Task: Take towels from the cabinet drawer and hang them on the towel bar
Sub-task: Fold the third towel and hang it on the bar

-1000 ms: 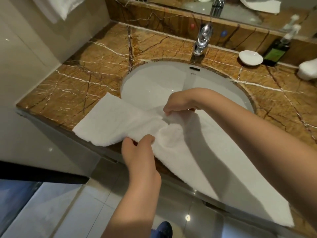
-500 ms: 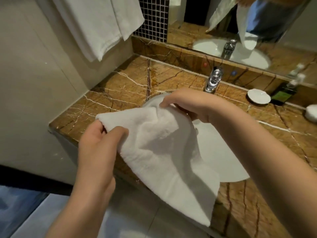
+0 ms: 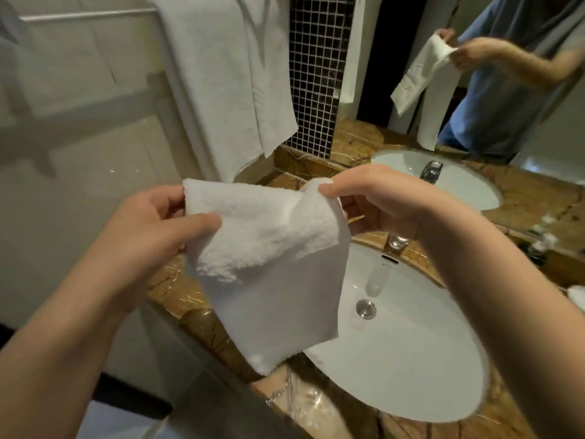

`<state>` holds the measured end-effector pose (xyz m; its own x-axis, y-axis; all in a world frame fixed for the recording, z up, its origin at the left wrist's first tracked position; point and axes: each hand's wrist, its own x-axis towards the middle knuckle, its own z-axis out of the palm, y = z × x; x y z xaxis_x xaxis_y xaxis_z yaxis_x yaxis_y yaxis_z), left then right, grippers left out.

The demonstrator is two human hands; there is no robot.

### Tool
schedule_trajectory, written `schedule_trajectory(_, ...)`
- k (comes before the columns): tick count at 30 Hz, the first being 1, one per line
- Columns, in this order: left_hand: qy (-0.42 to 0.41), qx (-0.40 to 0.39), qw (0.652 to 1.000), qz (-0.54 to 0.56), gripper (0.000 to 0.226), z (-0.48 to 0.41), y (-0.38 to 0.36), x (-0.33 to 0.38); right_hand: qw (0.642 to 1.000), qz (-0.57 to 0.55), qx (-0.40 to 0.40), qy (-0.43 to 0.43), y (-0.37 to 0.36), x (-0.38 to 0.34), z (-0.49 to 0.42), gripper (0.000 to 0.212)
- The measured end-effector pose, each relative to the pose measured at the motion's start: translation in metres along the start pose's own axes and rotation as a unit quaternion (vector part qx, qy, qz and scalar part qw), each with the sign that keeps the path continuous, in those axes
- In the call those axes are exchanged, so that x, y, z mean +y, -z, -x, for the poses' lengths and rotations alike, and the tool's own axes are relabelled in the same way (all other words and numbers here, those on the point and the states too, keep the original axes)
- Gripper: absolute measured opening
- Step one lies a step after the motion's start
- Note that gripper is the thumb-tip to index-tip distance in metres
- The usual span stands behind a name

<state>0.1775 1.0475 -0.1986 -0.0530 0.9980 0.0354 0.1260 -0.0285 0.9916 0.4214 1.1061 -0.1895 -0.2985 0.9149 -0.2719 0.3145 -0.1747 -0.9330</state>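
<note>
I hold a small white towel up in front of me, over the left edge of the sink. My left hand pinches its upper left corner between thumb and fingers. My right hand pinches the upper right corner, and the cloth hangs down folded below both hands. The towel bar runs along the tiled wall at the upper left. A larger white towel hangs from its right end. The cabinet drawer is out of view.
A white sink is set in a brown marble counter, with a chrome faucet behind it. The mirror on the back wall shows a person holding the towel. Small bottles stand at the right.
Both hands have lifted the towel off the counter and raised it to chest height. The view has tilted up, bringing the towel bar and the hanging towel into sight.
</note>
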Motion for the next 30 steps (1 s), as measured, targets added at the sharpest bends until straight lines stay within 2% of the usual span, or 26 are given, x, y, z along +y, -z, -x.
schedule_trajectory(7, 0.038, 0.032, 0.993, 0.111, 0.017, -0.040, 0.027, 0.038, 0.996, -0.079, -0.007, 0.043, 0.002, -0.043, -0.015, 0.021)
schedule_trajectory(10, 0.046, -0.012, 0.992, 0.119, 0.027, -0.058, 0.045, 0.054, 0.995, -0.081, 0.002, 0.061, 0.001, -0.067, -0.025, 0.022)
schedule_trajectory(13, 0.044, -0.074, 0.995, 0.057, 0.024, -0.076, 0.066, 0.067, 0.993, -0.084, 0.039, 0.067, 0.001, -0.086, -0.037, 0.021)
schedule_trajectory(17, 0.028, -0.177, 0.983, 0.036, 0.056, -0.095, 0.082, 0.082, 0.991, -0.104, 0.070, 0.048, 0.005, -0.104, -0.048, 0.029)
schedule_trajectory(19, 0.024, -0.195, 0.980, 0.044, 0.061, -0.104, 0.086, 0.088, 0.991, -0.103, 0.068, 0.053, 0.009, -0.112, -0.053, 0.035)
schedule_trajectory(22, -0.004, -0.170, 0.985, 0.042, 0.051, -0.118, 0.090, 0.101, 0.992, -0.079, 0.061, 0.078, 0.015, -0.131, -0.061, 0.035)
schedule_trajectory(27, -0.043, -0.066, 0.994, 0.081, 0.018, -0.137, 0.091, 0.122, 0.989, -0.050, 0.032, 0.134, 0.030, -0.165, -0.073, 0.029)
schedule_trajectory(30, -0.048, -0.022, 0.993, 0.108, 0.015, -0.141, 0.085, 0.133, 0.988, -0.042, 0.007, 0.148, 0.036, -0.181, -0.083, 0.031)
